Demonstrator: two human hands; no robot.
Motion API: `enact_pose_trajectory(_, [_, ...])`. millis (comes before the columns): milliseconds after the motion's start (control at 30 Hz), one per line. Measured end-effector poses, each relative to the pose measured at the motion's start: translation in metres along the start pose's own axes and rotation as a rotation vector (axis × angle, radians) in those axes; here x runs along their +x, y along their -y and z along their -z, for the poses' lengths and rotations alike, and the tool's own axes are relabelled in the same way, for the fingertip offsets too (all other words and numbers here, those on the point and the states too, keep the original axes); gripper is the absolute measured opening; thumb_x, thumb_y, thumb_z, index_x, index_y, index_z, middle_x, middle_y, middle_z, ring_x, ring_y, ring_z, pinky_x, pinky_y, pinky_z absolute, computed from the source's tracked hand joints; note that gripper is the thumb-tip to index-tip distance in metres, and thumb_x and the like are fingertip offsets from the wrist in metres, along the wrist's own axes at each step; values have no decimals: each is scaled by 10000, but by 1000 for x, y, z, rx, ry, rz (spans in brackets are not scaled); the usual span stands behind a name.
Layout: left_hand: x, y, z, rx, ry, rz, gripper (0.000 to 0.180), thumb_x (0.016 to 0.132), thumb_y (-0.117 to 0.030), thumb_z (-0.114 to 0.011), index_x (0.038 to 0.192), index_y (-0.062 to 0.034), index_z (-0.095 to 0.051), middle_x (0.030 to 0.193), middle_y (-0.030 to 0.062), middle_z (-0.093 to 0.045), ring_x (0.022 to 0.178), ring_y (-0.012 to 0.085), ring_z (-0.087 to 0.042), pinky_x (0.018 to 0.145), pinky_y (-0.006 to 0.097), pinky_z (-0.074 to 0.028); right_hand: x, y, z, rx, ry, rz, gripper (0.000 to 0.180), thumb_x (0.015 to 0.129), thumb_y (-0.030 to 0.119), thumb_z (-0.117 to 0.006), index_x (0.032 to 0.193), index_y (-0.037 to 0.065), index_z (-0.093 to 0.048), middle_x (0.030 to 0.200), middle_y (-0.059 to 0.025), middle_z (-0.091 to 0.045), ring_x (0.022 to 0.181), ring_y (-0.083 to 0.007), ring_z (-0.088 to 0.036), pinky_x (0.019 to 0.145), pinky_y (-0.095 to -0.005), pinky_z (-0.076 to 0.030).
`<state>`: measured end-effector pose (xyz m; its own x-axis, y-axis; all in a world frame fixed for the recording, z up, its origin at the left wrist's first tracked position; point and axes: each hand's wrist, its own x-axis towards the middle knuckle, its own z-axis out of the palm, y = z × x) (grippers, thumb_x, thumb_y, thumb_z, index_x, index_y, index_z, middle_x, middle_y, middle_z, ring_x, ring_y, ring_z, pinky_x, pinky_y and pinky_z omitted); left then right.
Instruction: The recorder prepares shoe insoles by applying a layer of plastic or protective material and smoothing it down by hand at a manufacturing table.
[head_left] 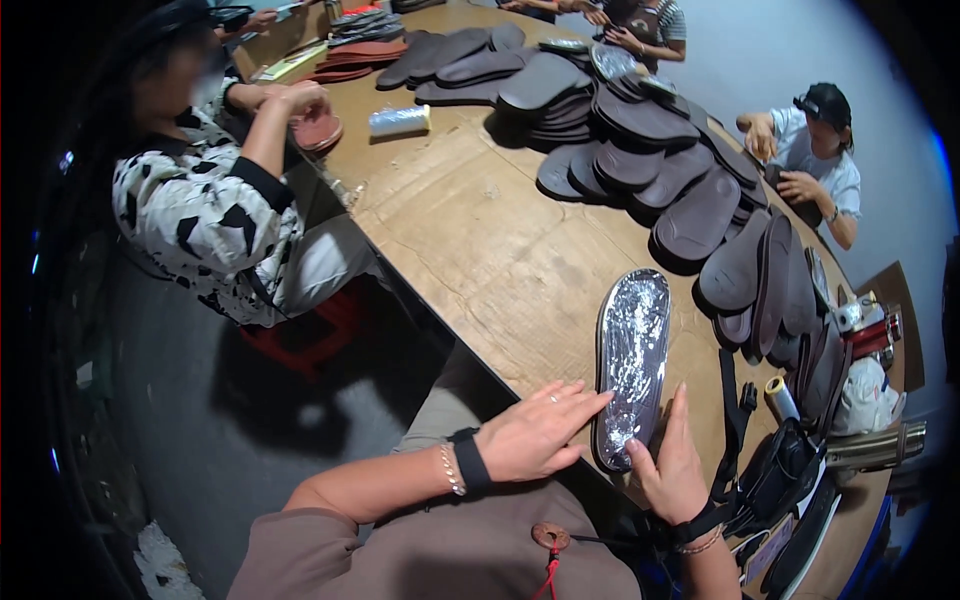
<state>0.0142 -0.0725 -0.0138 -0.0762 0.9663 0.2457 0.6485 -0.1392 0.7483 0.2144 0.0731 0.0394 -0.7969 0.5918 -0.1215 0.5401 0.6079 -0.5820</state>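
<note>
A dark shoe sole (632, 350) covered in shiny, wrinkled clear film lies before me at the table's near edge, its narrower end toward me. My left hand (530, 435) reaches in from the left with fingers stretched out; the fingertips meet the sole's left edge. On the other side, my right hand (675, 475) has its thumb on the film at the near end, while its straight fingers point away along the sole's right edge. Neither hand is wrapped round the sole. Its underside is hidden.
Stacked dark brown soles (690, 220) curve along the table's far and right sides. A film roll (400, 121) lies far left; another roll (781, 398), a black strap (733, 410) and a metal cylinder (880, 447) are at right. A co-worker (210, 210) handles reddish soles (316, 132).
</note>
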Motion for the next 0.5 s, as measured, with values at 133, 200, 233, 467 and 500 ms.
enact_pose_trajectory(133, [0, -9, -19, 50, -102, -13, 913, 908, -371, -751, 1598, -9, -275, 1470, 335, -465, 1398, 475, -447, 1192, 515, -342, 4, -2, -16, 165, -5, 139, 950, 951, 210, -701, 1585, -133, -82, 1542, -379, -363, 1453, -446, -407, 1198, -442, -340])
enact_pose_trajectory(200, [-2, -19, -16, 214, -96, 92, 1064, 843, -447, -804, 1607, 15, -226, 1509, 346, -385, 1397, 490, -416, 1168, 526, -350, 15, 8, -25, 586, 61, 97, 895, 997, 156, -654, 1611, -90, -51, 1500, -297, -452, 1360, -326, -517, 1106, -384, -447])
enact_pose_trajectory(233, [-4, -17, -14, 220, -183, 107, 1065, 822, -421, -823, 1610, -6, -238, 1474, 339, -406, 1313, 502, -477, 1114, 527, -402, 21, 16, -24, 678, 135, 18, 867, 1024, 122, -619, 1624, -64, -21, 1434, -231, -502, 1262, -227, -559, 1006, -326, -509])
enact_pose_trajectory(467, [-12, 17, 32, 319, -395, 140, 995, 769, -224, -845, 1569, 25, -309, 1437, 286, -471, 1236, 460, -557, 1050, 475, -474, 42, 32, -43, 814, 349, 202, 881, 1031, 171, -649, 1665, 68, -47, 1589, -236, -365, 1419, -278, -458, 1139, -408, -428])
enact_pose_trajectory(500, [-19, 24, 38, 300, -425, 183, 980, 767, -208, -834, 1562, 38, -316, 1431, 288, -484, 1262, 453, -544, 1076, 465, -456, 43, 39, -29, 647, 379, 230, 904, 1025, 255, -668, 1661, 59, -56, 1602, -270, -348, 1438, -328, -459, 1157, -430, -414])
